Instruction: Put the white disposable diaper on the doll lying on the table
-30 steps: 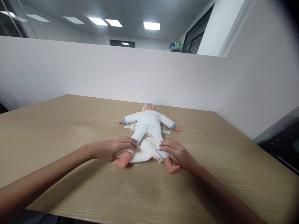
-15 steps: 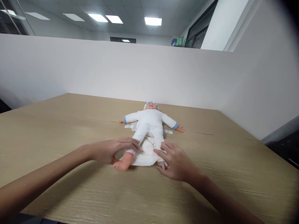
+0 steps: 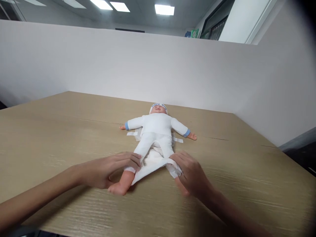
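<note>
Left hand (image 3: 108, 169), lower centre-left of frame: fingers closed on the near left corner of a white diaper (image 3: 154, 163), thumb side by the doll's shin. Right hand (image 3: 191, 174), lower centre-right: fingers pinched on the diaper's other near corner, covering the doll's other foot. The two hands stand apart, the diaper's front edge drawn taut between them.

Diaper lies under the hips and between the legs of a baby doll (image 3: 155, 131), centre of frame, flat on its back on the table (image 3: 61, 131), arms spread, head toward the far partition.

Handling, judged: diaper light, soft, limp; it folds and creases wherever pulled, so the corners or edge are the sound places to grip. Its tabs (image 3: 130, 133) show beside the doll's waist. Doll looks light with a soft cloth body; limbs probably flop.

Writing: blue lettering on the doll's cap band (image 3: 158, 106), too small to read.
</note>
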`<move>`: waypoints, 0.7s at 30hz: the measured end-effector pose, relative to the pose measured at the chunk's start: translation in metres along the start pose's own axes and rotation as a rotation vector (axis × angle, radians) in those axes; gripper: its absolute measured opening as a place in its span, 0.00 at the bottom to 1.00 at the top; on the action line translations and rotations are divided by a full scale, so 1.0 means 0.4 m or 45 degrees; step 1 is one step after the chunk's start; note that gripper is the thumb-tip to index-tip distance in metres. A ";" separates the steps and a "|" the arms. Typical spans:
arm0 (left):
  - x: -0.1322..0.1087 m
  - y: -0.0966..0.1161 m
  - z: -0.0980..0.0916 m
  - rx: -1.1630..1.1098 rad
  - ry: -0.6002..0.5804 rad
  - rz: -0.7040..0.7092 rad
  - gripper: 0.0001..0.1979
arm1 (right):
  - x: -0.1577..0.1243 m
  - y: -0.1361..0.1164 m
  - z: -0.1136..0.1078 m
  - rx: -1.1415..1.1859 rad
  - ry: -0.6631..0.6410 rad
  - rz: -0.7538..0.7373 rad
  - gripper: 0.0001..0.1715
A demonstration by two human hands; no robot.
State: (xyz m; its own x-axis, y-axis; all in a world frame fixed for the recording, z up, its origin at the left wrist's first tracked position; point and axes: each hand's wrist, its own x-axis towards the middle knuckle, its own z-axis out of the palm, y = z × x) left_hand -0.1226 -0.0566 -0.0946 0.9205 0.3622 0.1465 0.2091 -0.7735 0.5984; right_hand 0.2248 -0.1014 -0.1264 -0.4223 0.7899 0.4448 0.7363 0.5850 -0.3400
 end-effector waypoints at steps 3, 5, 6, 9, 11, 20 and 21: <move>-0.023 0.020 0.014 0.049 -0.032 -0.024 0.41 | -0.011 -0.016 -0.003 0.073 0.015 0.056 0.11; -0.034 0.029 0.019 0.082 -0.039 -0.049 0.46 | -0.017 -0.017 0.000 0.112 0.047 0.074 0.13; -0.038 0.032 0.021 0.090 -0.038 -0.055 0.48 | -0.020 -0.015 0.002 0.126 0.069 0.082 0.14; -0.042 0.031 0.025 0.101 -0.044 -0.040 0.54 | -0.021 -0.007 0.008 0.154 0.121 0.130 0.17; -0.043 0.028 0.029 0.106 -0.048 -0.021 0.57 | -0.019 -0.002 0.008 0.161 0.132 0.154 0.19; 0.024 0.092 0.097 0.138 0.296 -0.316 0.29 | -0.009 0.015 0.007 0.213 0.146 0.193 0.23; 0.040 0.100 0.108 0.187 0.357 -0.365 0.24 | -0.011 0.016 0.008 0.213 0.147 0.211 0.23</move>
State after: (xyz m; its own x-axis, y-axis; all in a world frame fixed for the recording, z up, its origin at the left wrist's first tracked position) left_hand -0.0852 -0.1041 -0.1022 0.6972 0.6850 0.2116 0.5067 -0.6796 0.5304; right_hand 0.2296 -0.1004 -0.1333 -0.2328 0.8570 0.4598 0.6889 0.4790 -0.5440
